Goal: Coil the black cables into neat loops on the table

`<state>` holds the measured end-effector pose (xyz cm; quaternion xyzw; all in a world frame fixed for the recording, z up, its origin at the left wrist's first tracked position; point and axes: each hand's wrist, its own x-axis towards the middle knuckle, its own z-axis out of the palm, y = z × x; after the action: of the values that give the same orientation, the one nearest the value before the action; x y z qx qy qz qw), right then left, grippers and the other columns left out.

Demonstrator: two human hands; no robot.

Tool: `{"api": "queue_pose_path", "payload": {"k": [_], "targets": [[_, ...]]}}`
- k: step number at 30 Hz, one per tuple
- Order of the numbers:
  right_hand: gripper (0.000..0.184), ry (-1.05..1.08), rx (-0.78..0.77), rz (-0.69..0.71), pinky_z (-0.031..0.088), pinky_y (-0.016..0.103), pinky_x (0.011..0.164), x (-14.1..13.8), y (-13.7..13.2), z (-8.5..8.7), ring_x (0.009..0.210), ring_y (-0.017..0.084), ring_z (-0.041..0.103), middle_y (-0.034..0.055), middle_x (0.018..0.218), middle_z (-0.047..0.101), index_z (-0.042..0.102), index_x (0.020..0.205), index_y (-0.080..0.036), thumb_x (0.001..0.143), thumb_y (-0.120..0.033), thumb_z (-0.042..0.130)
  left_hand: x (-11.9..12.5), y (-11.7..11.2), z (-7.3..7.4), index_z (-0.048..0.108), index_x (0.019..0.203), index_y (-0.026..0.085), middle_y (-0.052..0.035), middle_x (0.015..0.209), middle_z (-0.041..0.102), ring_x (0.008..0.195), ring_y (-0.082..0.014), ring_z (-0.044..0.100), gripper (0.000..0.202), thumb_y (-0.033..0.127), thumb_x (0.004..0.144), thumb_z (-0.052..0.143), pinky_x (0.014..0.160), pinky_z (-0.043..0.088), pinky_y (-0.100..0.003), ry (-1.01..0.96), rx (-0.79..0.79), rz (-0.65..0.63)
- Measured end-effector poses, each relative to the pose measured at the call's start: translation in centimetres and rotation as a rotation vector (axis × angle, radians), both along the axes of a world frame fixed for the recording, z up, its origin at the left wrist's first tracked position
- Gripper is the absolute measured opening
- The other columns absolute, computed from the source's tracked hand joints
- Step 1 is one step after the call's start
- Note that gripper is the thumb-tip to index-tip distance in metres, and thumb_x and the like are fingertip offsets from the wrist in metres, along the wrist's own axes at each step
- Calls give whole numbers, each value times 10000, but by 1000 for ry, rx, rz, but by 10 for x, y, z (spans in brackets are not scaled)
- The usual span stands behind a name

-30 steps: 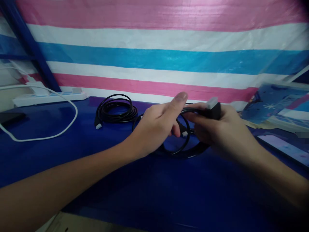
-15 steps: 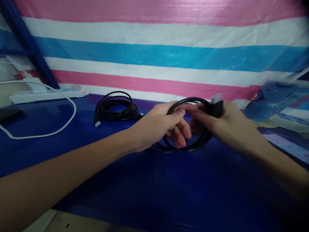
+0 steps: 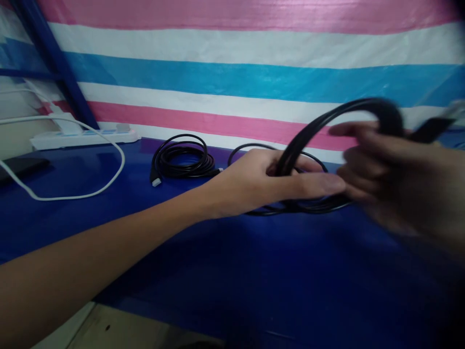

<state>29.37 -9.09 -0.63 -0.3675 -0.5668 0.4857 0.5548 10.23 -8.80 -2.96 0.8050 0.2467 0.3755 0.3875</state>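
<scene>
Between my hands is a black cable [image 3: 319, 123] in a loose coil, its upper loops raised off the table and its lower loops resting near the blue surface. My left hand [image 3: 269, 182] is closed on the loops, with the thumb stretched out to the right along them. On the right, my right hand [image 3: 392, 179], smeared by motion, grips the other side of the coil. A black plug with a pale metal tip [image 3: 434, 128] sticks out past that hand. A second coiled black cable [image 3: 185, 165] lies on the table left of my hands, its plug ends showing.
Further left, a white power strip [image 3: 87, 138] holds a white adapter [image 3: 65, 121]. A white cord [image 3: 121, 165] loops over the table [image 3: 232, 281]. A flat dark object [image 3: 23, 167] lies at the left. Behind hangs a striped sheet [image 3: 232, 82].
My right hand has moved right and nearer, carrying the plug end with it. The coil's upper loops are now higher and stretched wider. My left hand's thumb has straightened.
</scene>
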Motion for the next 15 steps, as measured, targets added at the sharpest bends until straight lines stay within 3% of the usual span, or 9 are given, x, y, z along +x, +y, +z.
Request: {"api": "queue_pose_path", "payload": {"k": [4, 6, 9, 11, 13, 15], "targets": [[187, -1, 82, -131, 76, 245, 304, 19, 10, 8, 342, 60, 110, -65, 468, 102, 683, 869, -206, 915, -235, 503, -7, 10, -9, 654, 1081, 154, -104, 1047, 692, 965, -258, 626, 281, 272, 838, 574, 856, 452, -389, 546, 554, 115], [129, -56, 91, -124, 89, 243, 309, 23, 14, 7, 339, 51, 129, -69, 460, 130, 685, 857, -200, 864, -221, 558, -9, 15, -12, 651, 1111, 147, -111, 1052, 699, 962, -257, 633, 288, 208, 865, 515, 855, 442, -388, 656, 617, 148], [92, -228, 133, -117, 141, 216, 325, 20, 15, 1, 349, 37, 196, -68, 440, 232, 697, 796, -189, 709, -204, 668, -11, 21, -11, 673, 1045, 163, -53, 991, 715, 868, -176, 647, 259, 262, 910, 475, 772, 454, -282, 610, 329, 33], [147, -435, 206, -138, 208, 208, 347, 17, 15, -3, 386, 55, 315, -33, 469, 401, 714, 798, -201, 657, -235, 695, -11, 25, -10, 683, 961, 153, -39, 937, 716, 847, -144, 642, 274, 312, 924, 463, 749, 454, -240, 497, 117, -9], [186, -640, 286, -138, 282, 220, 392, 16, 14, -6, 480, 95, 446, 13, 599, 572, 726, 845, -222, 675, -285, 680, -11, 29, -9, 669, 953, 144, -37, 858, 705, 746, -116, 634, 292, 334, 928, 449, 688, 458, -224, 328, -20, 56], [218, -757, 349, -107, 340, 241, 457, 16, 13, -6, 574, 123, 512, 26, 716, 642, 729, 901, -242, 708, -307, 653, -13, 33, -7, 647, 984, 142, -15, 705, 659, 547, -81, 561, 280, 324, 924, 443, 548, 412, -213, 176, -67, 193]]}}
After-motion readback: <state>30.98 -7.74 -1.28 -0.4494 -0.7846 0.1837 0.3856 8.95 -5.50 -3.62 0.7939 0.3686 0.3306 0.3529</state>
